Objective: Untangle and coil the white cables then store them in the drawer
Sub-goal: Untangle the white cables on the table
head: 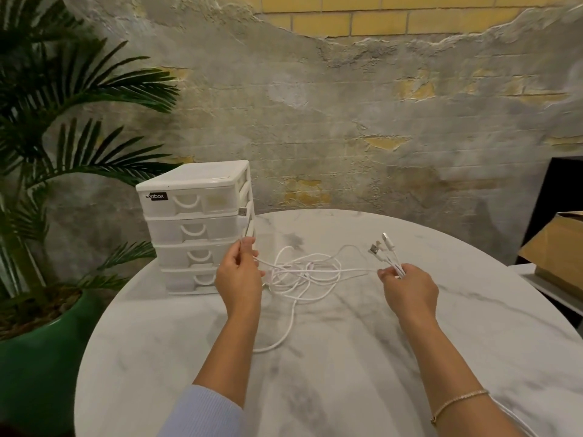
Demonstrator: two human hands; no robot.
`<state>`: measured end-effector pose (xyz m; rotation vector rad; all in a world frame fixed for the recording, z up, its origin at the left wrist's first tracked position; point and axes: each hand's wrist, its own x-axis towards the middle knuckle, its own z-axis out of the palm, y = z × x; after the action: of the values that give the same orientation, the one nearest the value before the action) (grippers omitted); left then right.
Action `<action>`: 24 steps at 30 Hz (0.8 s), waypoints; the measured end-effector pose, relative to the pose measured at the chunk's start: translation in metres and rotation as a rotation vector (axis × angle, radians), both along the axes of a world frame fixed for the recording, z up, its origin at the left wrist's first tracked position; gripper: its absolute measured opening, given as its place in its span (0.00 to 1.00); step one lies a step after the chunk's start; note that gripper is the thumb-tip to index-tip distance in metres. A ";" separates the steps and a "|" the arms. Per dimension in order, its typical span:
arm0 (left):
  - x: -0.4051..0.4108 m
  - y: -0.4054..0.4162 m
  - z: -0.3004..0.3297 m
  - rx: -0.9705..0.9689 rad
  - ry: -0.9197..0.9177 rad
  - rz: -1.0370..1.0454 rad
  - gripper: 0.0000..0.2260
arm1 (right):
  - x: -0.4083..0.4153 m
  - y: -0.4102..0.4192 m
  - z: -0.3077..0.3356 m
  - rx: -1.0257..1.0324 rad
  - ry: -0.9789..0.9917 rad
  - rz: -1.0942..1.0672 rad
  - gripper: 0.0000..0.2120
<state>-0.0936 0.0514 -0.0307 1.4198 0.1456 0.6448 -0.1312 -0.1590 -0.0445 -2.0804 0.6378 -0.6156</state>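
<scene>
Above the round marble table (347, 357), my left hand (238, 272) is pinching one cable end upright while my right hand (410, 290) is clamping several connector ends; between them the tangled white cables (304, 271) are lying beside the closed drawer unit (192, 222).

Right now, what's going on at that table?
A person is sorting out white cables on a round marble table. The left hand pinches one cable, its plug end sticking up beside the drawer unit. The right hand grips several connector ends together. Between the hands the cables lie tangled on the table, not yet coiled. All the drawers look closed.
</scene>
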 end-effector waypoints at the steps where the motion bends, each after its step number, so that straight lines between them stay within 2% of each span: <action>1: 0.000 0.001 0.000 -0.037 -0.003 0.009 0.11 | 0.000 -0.001 -0.001 0.004 0.005 -0.007 0.11; 7: -0.001 0.014 0.009 -0.298 -0.133 0.250 0.10 | 0.000 -0.008 -0.005 0.082 0.031 -0.099 0.11; 12: 0.001 0.017 0.013 -0.306 -0.331 0.364 0.09 | 0.000 -0.013 -0.006 0.138 0.059 -0.168 0.10; 16: -0.003 0.037 0.023 -0.308 -0.342 0.528 0.12 | -0.003 -0.022 -0.006 0.182 0.052 -0.238 0.10; 19: -0.006 0.035 0.030 -0.330 -0.339 0.420 0.12 | -0.004 -0.017 -0.002 0.178 0.025 -0.199 0.10; 22: -0.007 0.016 0.025 -0.110 -0.240 0.212 0.10 | -0.007 0.002 0.006 0.181 -0.047 -0.083 0.17; 24: -0.009 0.003 0.020 0.073 -0.171 0.069 0.12 | -0.009 0.012 0.013 0.112 -0.111 0.015 0.13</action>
<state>-0.1030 0.0547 -0.0107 1.4278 0.0365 0.8317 -0.1399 -0.1468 -0.0319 -1.9313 0.5796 -0.6664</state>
